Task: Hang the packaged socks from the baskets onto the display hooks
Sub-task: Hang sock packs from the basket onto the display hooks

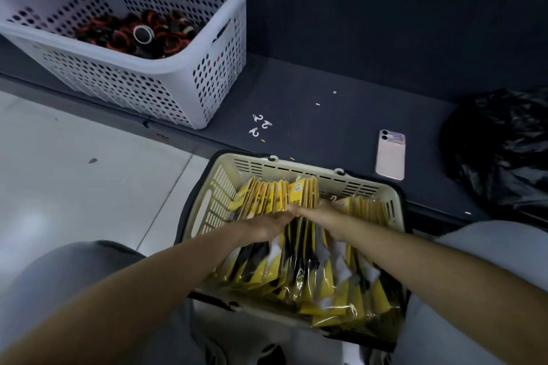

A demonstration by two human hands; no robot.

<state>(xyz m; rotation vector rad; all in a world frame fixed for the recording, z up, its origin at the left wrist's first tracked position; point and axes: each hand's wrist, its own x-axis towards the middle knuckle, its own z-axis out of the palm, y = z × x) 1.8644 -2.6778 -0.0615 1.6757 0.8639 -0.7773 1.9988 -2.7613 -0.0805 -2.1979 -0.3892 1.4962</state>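
A beige shopping basket (296,170) sits between my knees, packed with several yellow sock packets (267,200) standing on edge. Both of my hands reach into the row. My left hand (267,224) lies on the packets left of centre, fingers stretched forward among their tops. My right hand (323,210) is just beside it, fingers tucked down between packets so the fingertips are hidden. The two hands almost touch. No display hooks are in sight.
A white perforated basket (207,77) with black and red rolled items stands on the dark shelf base at the upper left. Loose white plastic hooks (259,126) and a pink phone (390,154) lie on that base. A black plastic bag (504,145) sits at the right.
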